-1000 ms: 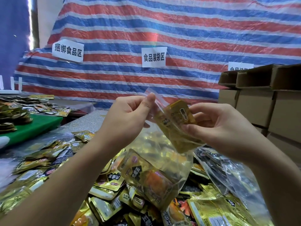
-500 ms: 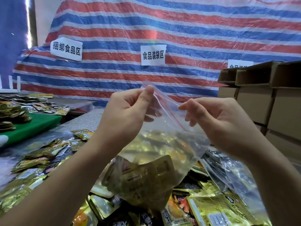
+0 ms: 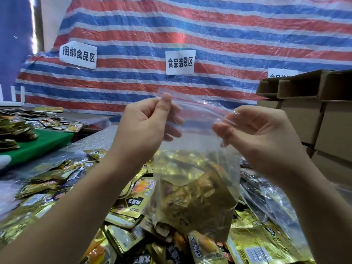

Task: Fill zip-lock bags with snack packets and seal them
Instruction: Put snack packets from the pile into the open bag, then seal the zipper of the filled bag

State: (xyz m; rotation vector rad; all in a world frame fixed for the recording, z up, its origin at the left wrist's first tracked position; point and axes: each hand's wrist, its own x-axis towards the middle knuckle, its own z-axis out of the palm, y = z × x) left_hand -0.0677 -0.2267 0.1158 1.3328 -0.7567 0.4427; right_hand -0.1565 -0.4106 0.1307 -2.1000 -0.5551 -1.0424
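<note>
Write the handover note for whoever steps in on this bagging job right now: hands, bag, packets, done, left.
Left hand: pinches the top left corner of the zip-lock bag, held up above the table.
Right hand: pinches the top right end, at the red zip line.
Bag: gold snack packets sit in its bottom half.
Loose packets lie heaped on the table beneath; cardboard boxes stacked at right.
Done: bag filled.
Left: whether the zip is closed cannot be told; press it along, then set the bag aside.

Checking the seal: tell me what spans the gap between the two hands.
In the head view, the clear zip-lock bag's red-lined top strip stretches between the left hand and right hand, which pinch its ends.
</note>
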